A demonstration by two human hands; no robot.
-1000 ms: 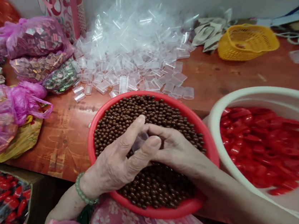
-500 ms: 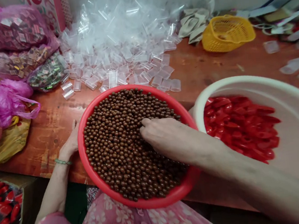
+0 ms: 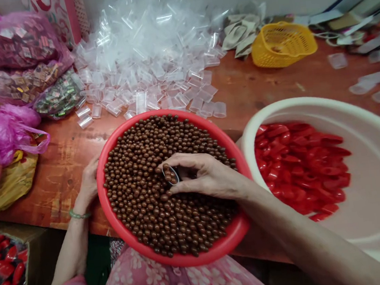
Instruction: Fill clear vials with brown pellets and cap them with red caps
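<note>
Head view, right hand: a small clear container (image 3: 176, 178) is grasped in the right hand (image 3: 207, 172), between thumb and fingers.
Clear container: it is held just above the heaped balls, inside the rim of the red basin; its mouth is turned to the left and brown balls are seen in it.
Brown balls (image 3: 143, 184): the red basin (image 3: 203, 257) is filled with them.
Left hand: the left hand (image 3: 89, 181) is placed against the basin's left outer side; its fingers are partly hidden, so whether the basin is gripped cannot be told.
White basin (image 3: 375, 176): red pieces (image 3: 309, 163) are contained in it, just right of the red basin.
Table (image 3: 67, 152): a pile of clear plastic pieces (image 3: 156, 59) is spread behind the red basin, flanked by purple bags (image 3: 24, 42) at left and a yellow basket (image 3: 279, 57) at right.
</note>
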